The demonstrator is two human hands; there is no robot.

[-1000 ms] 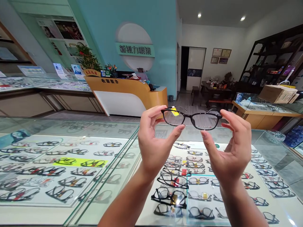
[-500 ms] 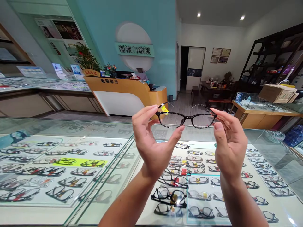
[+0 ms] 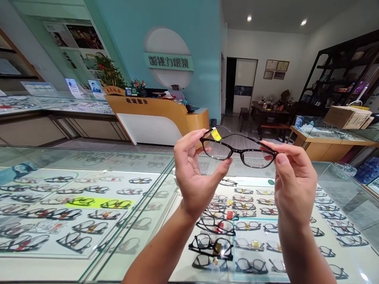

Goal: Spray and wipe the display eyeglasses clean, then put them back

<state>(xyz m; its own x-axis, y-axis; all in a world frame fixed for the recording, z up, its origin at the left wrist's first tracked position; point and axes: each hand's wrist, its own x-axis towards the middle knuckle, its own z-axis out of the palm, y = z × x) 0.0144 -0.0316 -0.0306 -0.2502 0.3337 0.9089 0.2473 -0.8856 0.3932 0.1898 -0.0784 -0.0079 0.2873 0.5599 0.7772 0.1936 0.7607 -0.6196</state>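
A pair of black-framed eyeglasses (image 3: 236, 150) is held up between my two hands, above a glass display case (image 3: 180, 260). My left hand (image 3: 195, 169) pinches the frame at its left hinge, with the thumb under the left lens. At the right hinge, my right hand (image 3: 293, 177) grips the frame between thumb and fingers. Both temples are unfolded and point away from me. A yellow tag (image 3: 216, 134) hangs on the left temple. The front tilts down toward the right, and small print shows on the right lens.
Rows of eyeglasses (image 3: 251, 265) lie under the glass below my hands. Another case section (image 3: 59, 252) on the left holds more frames. Beyond stands an orange and white counter (image 3: 148, 122). A cardboard box (image 3: 346, 117) sits on a case at the right.
The eyeglasses have shifted right and turned, their right side now lower. Both hands moved slightly right with them, and the right temple shows more of its length.
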